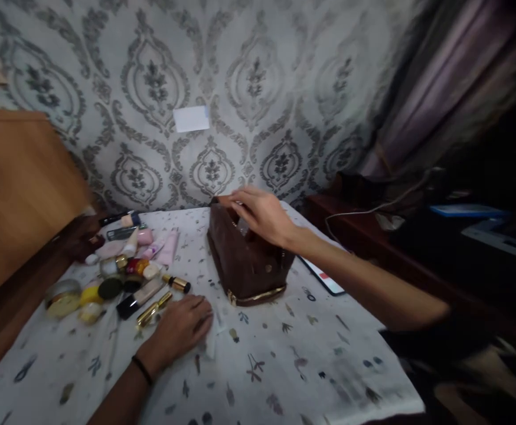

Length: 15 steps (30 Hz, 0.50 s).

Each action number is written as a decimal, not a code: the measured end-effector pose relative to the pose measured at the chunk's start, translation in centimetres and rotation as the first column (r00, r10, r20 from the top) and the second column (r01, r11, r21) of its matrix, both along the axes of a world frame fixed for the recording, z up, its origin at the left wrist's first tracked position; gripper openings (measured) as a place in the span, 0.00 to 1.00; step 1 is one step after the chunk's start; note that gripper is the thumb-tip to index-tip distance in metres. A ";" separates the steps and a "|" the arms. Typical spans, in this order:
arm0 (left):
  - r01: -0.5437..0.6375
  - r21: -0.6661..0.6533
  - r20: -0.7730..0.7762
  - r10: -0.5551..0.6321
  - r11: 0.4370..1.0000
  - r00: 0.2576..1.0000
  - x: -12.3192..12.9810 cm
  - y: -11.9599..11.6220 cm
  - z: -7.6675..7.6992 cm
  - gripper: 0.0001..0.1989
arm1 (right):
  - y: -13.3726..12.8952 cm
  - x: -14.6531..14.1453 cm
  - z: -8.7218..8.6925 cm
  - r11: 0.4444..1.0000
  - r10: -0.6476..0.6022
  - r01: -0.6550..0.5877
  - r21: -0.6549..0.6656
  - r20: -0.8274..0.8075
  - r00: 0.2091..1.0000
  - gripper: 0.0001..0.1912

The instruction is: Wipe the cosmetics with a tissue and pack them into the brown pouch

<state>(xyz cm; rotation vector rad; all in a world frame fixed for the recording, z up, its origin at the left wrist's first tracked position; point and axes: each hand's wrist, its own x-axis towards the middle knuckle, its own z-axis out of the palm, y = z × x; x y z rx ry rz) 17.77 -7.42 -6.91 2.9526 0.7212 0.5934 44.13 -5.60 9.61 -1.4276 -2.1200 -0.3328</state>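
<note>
A dark brown zippered bag (247, 265) stands on the table, its top open. My right hand (264, 215) reaches across the opening, with fingers and thumb closed at the tan-lined far edge. Something pale shows faintly inside the bag, under that hand. My left hand (182, 327), with a black band at the wrist, rests on the table left of the bag. Its fingers are curled down by a whitish, blurred object (212, 339), mostly covered. Close to the left hand lie a gold tube (154, 309) and a black-and-gold lipstick-like tube (177, 283).
Cosmetics crowd the table's left side, including a pink tube (168, 247), a jar (63, 298) and a black-capped bottle (140, 298). A phone (322, 276) lies right of the bag. A wooden panel (23, 189) borders the left; a white cable (373, 209) runs at right.
</note>
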 end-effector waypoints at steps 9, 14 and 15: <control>-0.205 -0.406 0.477 0.398 0.891 0.784 -0.5 -0.2 2.0 0.06 | -9.1 -9.7 -12.0 0.903 0.201 -0.411 -0.122 -0.727 0.657 0.25; -0.108 -0.513 0.613 0.451 0.852 0.649 -0.6 -0.1 2.6 0.07 | -6.9 -13.5 -16.2 0.592 -0.203 -0.743 -0.312 -0.950 0.237 0.21; -0.101 -0.538 0.609 0.468 0.837 0.640 -0.7 0.0 2.7 0.08 | -6.4 -14.1 -16.5 0.540 -0.279 -0.798 -0.268 -0.951 0.131 0.21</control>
